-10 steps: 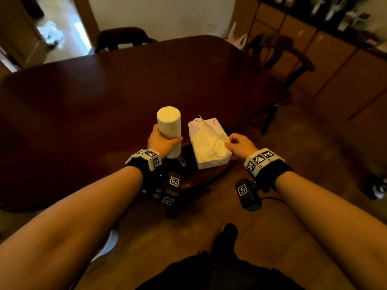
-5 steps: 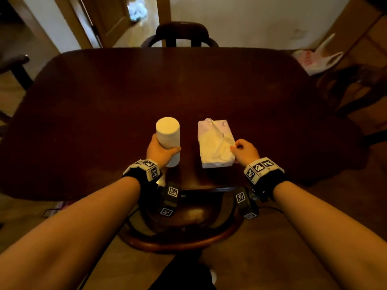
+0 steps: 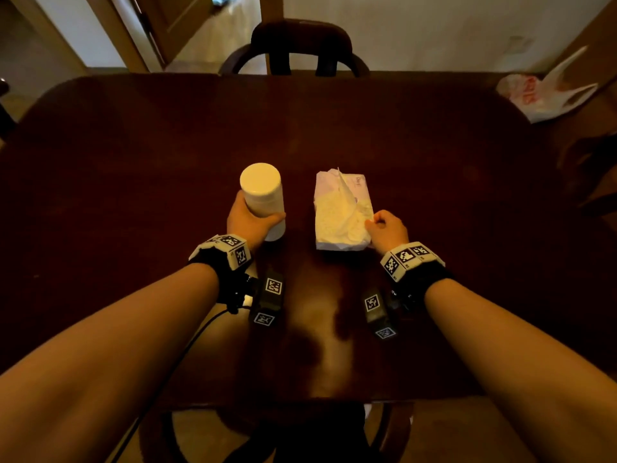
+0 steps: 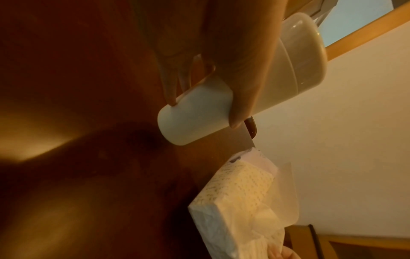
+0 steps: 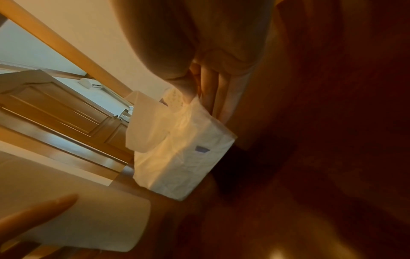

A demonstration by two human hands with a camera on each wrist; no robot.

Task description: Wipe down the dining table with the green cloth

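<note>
The dark wooden dining table (image 3: 133,162) fills the head view. My left hand (image 3: 247,225) grips an upright white cylindrical bottle (image 3: 262,192) round its lower half, fingers wrapped on its body (image 4: 244,87). To its right lies a white tissue pack (image 3: 337,215) with a sheet sticking up. My right hand (image 3: 387,228) pinches the pack's right edge between thumb and fingers (image 5: 184,157). Both things are at the table's near middle; I cannot tell whether they touch the top. No green cloth shows in any view.
A dark chair (image 3: 300,45) stands at the table's far side, with an open doorway (image 3: 200,28) behind it. A white plastic bag (image 3: 547,91) lies past the far right corner. Another chair's curved back (image 3: 200,439) is under the near edge.
The view has swung from the table's corner to face it squarely. Both hands, still holding the bottle and the tissue pack, now sit further in over the table top.
</note>
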